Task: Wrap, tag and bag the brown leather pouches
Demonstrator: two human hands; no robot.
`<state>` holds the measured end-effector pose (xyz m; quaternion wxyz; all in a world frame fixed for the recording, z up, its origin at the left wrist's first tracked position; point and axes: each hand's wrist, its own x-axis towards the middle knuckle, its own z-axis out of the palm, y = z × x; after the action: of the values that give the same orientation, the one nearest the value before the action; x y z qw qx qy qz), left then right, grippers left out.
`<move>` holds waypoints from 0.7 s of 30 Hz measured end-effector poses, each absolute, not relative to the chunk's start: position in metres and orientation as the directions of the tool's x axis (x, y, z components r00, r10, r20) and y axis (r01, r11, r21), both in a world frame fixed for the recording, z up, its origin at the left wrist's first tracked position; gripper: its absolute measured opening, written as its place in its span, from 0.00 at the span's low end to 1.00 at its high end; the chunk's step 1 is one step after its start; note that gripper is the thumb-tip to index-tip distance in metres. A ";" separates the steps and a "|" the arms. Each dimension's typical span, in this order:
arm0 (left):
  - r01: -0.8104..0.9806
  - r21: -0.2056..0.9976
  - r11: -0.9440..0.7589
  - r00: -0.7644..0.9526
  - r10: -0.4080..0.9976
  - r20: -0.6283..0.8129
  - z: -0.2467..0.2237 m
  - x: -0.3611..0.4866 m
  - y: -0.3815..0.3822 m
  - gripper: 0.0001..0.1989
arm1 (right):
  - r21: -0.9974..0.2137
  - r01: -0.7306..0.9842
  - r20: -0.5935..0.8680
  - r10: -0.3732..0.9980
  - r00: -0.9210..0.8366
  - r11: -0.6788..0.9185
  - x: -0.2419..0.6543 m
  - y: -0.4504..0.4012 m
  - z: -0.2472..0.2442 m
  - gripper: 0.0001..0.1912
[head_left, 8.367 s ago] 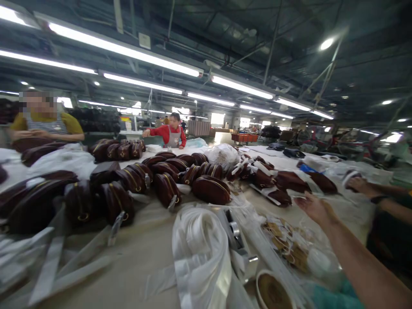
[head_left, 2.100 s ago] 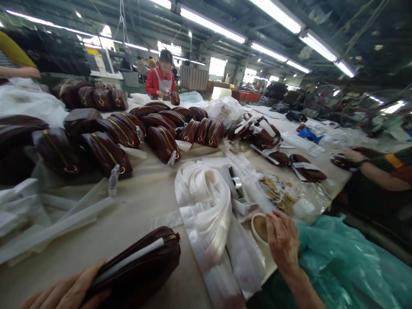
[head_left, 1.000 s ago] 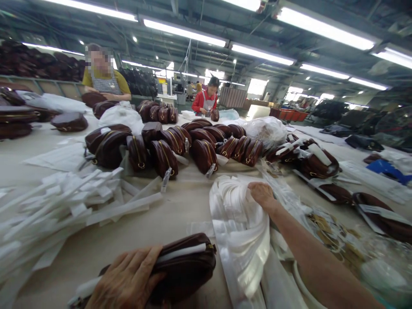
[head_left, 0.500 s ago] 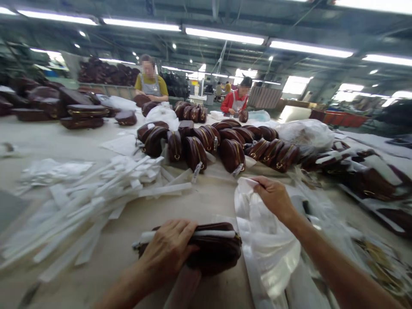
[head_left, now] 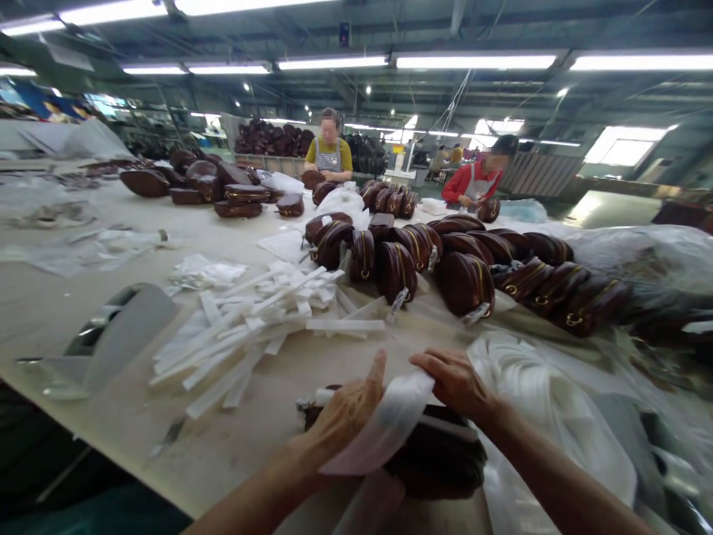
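A dark brown bag (head_left: 440, 464) lies on the table in front of me, a pale strip along its upper edge. My left hand (head_left: 348, 409) rests over the bag's left part, fingers extended, beside a translucent white strip (head_left: 384, 431) that curves across the bag. With its fingers bent, my right hand (head_left: 454, 379) is at the upper end of that strip; its grip looks closed on it. Right of the bag sits a heap of white translucent wrapping (head_left: 546, 401). The bag's left part is hidden by my left hand.
White strips (head_left: 250, 319) are piled left of centre. Rows of brown bags (head_left: 395, 267) stand beyond. A grey tape dispenser (head_left: 116, 334) sits at left. Two people, one in a yellow top (head_left: 328, 152), one in red (head_left: 473, 182), work across the table (head_left: 223, 461).
My right hand has come from the white wrapping to above the bag, with a translucent strip now at its fingers. My left hand's fingers have lifted and straightened. The view has turned left.
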<state>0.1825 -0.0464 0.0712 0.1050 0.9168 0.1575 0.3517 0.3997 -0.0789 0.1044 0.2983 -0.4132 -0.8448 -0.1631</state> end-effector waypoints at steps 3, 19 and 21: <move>0.158 0.358 -0.920 0.729 0.353 0.586 0.076 0.183 -0.046 0.41 | 0.084 0.768 0.574 0.599 -0.558 0.635 0.404 -0.077 0.099 0.22; 0.175 0.327 -0.929 0.855 0.308 0.417 0.090 0.177 -0.055 0.24 | -0.150 0.718 0.331 0.719 -0.611 0.679 0.417 -0.074 0.068 0.17; 0.171 0.341 -0.924 0.876 0.301 0.377 0.089 0.179 -0.055 0.23 | -0.403 0.693 0.322 0.801 -0.504 0.598 0.419 -0.071 0.057 0.12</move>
<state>0.1790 -0.0549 0.0889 0.1505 0.9567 0.1234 0.2162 0.4193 -0.0713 0.0573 0.2434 -0.4344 -0.8600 0.1114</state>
